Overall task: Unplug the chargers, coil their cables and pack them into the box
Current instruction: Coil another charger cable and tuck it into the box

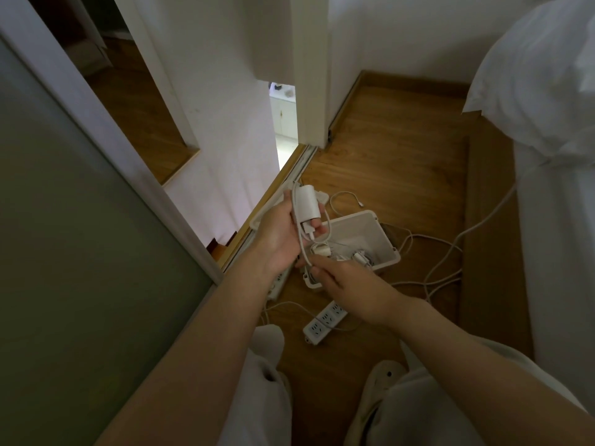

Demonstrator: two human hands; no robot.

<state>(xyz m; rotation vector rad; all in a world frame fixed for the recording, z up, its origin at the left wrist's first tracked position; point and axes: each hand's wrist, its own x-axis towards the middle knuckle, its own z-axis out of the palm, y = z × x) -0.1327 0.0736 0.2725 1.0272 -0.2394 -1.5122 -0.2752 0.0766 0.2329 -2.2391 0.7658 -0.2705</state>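
My left hand holds a white charger with its prongs pointing down, above the left end of the white box on the wooden floor. The charger's white cable runs down from it to my right hand, which pinches the cable just in front of the box. Inside the box lie other white chargers and coiled cables. The box's near left corner is hidden behind my right hand.
A white power strip lies on the floor in front of the box. Loose white cables trail right toward the bed. Another cable end lies behind the box. A sliding door track and glass panel are on the left.
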